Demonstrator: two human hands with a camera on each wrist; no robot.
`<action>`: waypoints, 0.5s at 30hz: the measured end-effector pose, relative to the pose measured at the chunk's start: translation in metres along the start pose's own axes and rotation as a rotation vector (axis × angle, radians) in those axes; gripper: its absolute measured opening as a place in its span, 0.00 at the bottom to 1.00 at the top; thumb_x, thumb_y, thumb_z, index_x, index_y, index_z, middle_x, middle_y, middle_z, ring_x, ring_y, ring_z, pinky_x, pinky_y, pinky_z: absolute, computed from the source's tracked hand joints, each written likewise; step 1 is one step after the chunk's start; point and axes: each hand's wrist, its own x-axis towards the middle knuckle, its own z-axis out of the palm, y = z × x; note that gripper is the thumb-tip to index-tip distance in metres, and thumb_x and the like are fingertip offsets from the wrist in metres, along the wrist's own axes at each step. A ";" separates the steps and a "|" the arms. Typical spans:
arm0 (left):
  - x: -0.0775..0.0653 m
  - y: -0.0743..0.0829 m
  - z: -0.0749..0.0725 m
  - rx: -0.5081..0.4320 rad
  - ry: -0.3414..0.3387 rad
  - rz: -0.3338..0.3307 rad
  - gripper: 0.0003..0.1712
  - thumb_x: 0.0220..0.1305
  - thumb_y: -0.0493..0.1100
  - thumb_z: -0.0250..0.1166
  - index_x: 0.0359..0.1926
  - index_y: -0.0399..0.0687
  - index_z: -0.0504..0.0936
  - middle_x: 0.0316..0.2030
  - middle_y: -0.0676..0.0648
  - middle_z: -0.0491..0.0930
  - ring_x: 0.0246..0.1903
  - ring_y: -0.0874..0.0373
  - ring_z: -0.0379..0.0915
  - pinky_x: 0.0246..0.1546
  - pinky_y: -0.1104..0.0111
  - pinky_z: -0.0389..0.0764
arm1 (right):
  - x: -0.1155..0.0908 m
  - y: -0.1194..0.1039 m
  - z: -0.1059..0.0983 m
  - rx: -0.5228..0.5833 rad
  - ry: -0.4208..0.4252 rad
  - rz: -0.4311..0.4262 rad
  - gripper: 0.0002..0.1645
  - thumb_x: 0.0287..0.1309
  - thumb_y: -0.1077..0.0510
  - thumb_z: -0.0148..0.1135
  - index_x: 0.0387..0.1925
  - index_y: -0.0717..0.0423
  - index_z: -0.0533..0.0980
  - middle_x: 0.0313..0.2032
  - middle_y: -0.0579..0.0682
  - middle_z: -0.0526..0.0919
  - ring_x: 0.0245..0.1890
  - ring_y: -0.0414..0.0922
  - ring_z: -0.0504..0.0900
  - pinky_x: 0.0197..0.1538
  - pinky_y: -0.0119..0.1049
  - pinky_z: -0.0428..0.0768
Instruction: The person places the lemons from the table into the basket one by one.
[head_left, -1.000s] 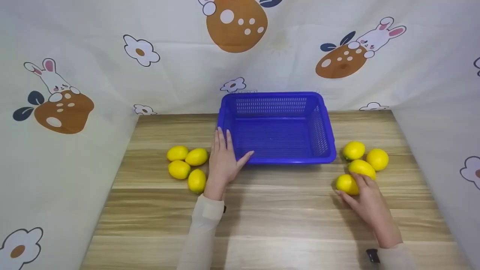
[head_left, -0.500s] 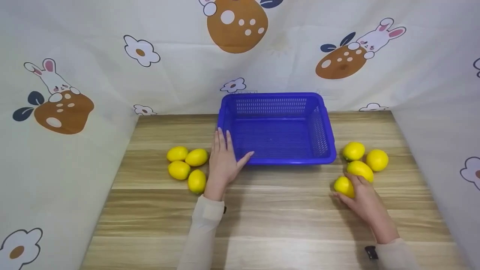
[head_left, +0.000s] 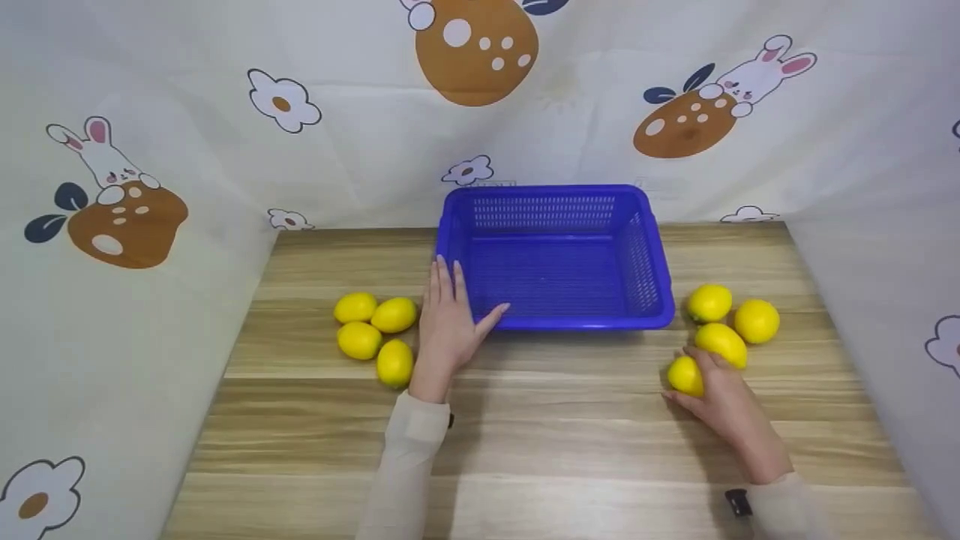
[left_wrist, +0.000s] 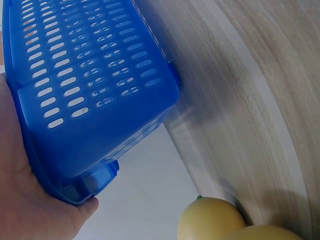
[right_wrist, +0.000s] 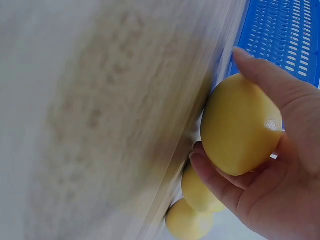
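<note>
A blue plastic basket (head_left: 555,322) with slotted walls stands at the back of the table. My left hand (head_left: 448,326) rests on its front left corner, fingers straight along the left rim and thumb spread over the front rim. In the left wrist view the palm lies against the basket rim. My right hand (head_left: 727,401) holds a yellow lemon (head_left: 684,376) between thumb and fingers. The right wrist view shows this lemon (right_wrist: 240,125) within the curved fingers, close to the tabletop. Just behind it lies another lemon (head_left: 721,343), near my fingertips.
Two more lemons, one nearer the basket (head_left: 709,303) and one farther right (head_left: 757,321), lie at the right. Several lemons (head_left: 358,340) are grouped left of my left forearm. Printed cloth (head_left: 360,165) walls in the wooden table (head_left: 562,450) at the back and sides.
My right hand has shifted slightly left and toward the front with the lemon, and the lemon behind it has moved slightly left. My left hand stays on the basket.
</note>
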 end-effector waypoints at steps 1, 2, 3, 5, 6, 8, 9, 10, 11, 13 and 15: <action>0.000 0.000 0.000 0.000 0.002 0.001 0.63 0.72 0.76 0.53 0.82 0.31 0.48 0.83 0.27 0.37 0.83 0.35 0.35 0.81 0.46 0.51 | 0.000 0.000 0.000 0.001 -0.003 0.006 0.43 0.55 0.61 0.80 0.64 0.79 0.69 0.59 0.80 0.77 0.59 0.75 0.77 0.64 0.71 0.73; 0.000 0.000 0.001 0.006 0.000 -0.001 0.63 0.72 0.77 0.53 0.83 0.31 0.48 0.83 0.28 0.36 0.83 0.35 0.35 0.81 0.47 0.50 | 0.001 -0.001 0.000 0.004 -0.007 0.014 0.42 0.55 0.62 0.80 0.64 0.79 0.69 0.59 0.80 0.76 0.59 0.75 0.78 0.63 0.71 0.73; 0.000 -0.001 0.001 0.006 0.001 0.000 0.63 0.72 0.76 0.53 0.82 0.31 0.48 0.83 0.27 0.36 0.83 0.35 0.35 0.81 0.47 0.50 | 0.001 -0.001 -0.001 0.005 -0.009 0.021 0.42 0.55 0.62 0.79 0.64 0.78 0.69 0.59 0.80 0.77 0.58 0.75 0.78 0.63 0.71 0.73; 0.000 -0.001 0.002 0.008 0.002 0.000 0.63 0.72 0.77 0.52 0.82 0.31 0.48 0.83 0.27 0.36 0.83 0.35 0.35 0.81 0.47 0.50 | 0.001 -0.002 -0.001 0.009 -0.011 0.034 0.40 0.56 0.63 0.79 0.63 0.78 0.69 0.58 0.80 0.77 0.58 0.74 0.78 0.63 0.71 0.73; 0.000 -0.001 0.002 0.011 -0.002 -0.001 0.63 0.72 0.77 0.52 0.83 0.31 0.47 0.83 0.27 0.36 0.83 0.35 0.35 0.81 0.47 0.50 | 0.001 -0.002 -0.001 0.012 -0.011 0.040 0.40 0.56 0.63 0.78 0.63 0.78 0.69 0.58 0.80 0.77 0.58 0.74 0.78 0.63 0.71 0.73; 0.001 -0.001 0.002 0.012 -0.002 -0.001 0.63 0.72 0.77 0.52 0.83 0.31 0.47 0.83 0.27 0.36 0.83 0.34 0.36 0.82 0.47 0.49 | 0.002 -0.003 -0.002 0.013 -0.011 0.050 0.40 0.57 0.62 0.78 0.63 0.78 0.68 0.58 0.80 0.77 0.58 0.74 0.78 0.63 0.71 0.73; 0.001 -0.001 0.001 0.007 0.001 -0.001 0.63 0.72 0.77 0.52 0.82 0.30 0.48 0.83 0.27 0.37 0.83 0.34 0.36 0.82 0.47 0.49 | 0.002 -0.003 -0.002 0.014 -0.009 0.055 0.41 0.57 0.61 0.79 0.63 0.78 0.68 0.58 0.80 0.77 0.58 0.74 0.78 0.64 0.71 0.73; 0.001 -0.001 0.001 0.009 -0.003 -0.002 0.63 0.72 0.77 0.52 0.83 0.31 0.47 0.83 0.28 0.36 0.83 0.34 0.36 0.82 0.47 0.48 | 0.002 -0.003 -0.002 0.016 -0.008 0.062 0.41 0.57 0.61 0.79 0.64 0.78 0.68 0.58 0.80 0.76 0.58 0.74 0.78 0.64 0.71 0.73; 0.001 -0.001 0.001 0.010 -0.005 -0.003 0.63 0.72 0.77 0.52 0.83 0.31 0.47 0.83 0.28 0.36 0.83 0.34 0.36 0.82 0.48 0.48 | 0.001 -0.003 -0.002 0.019 -0.008 0.072 0.42 0.57 0.61 0.79 0.64 0.79 0.67 0.59 0.80 0.76 0.59 0.75 0.77 0.64 0.71 0.72; 0.001 0.000 0.001 0.009 -0.005 -0.001 0.63 0.72 0.77 0.52 0.83 0.31 0.47 0.83 0.27 0.36 0.83 0.34 0.36 0.82 0.48 0.48 | 0.001 -0.004 -0.002 0.020 -0.005 0.088 0.44 0.57 0.60 0.79 0.65 0.79 0.67 0.59 0.80 0.76 0.59 0.75 0.77 0.65 0.71 0.72; 0.000 0.000 0.000 0.005 -0.007 -0.001 0.63 0.72 0.77 0.52 0.83 0.31 0.47 0.83 0.28 0.36 0.83 0.34 0.36 0.82 0.48 0.47 | 0.000 -0.005 -0.002 0.023 0.001 0.098 0.44 0.56 0.59 0.80 0.66 0.78 0.67 0.59 0.80 0.76 0.59 0.75 0.77 0.64 0.71 0.73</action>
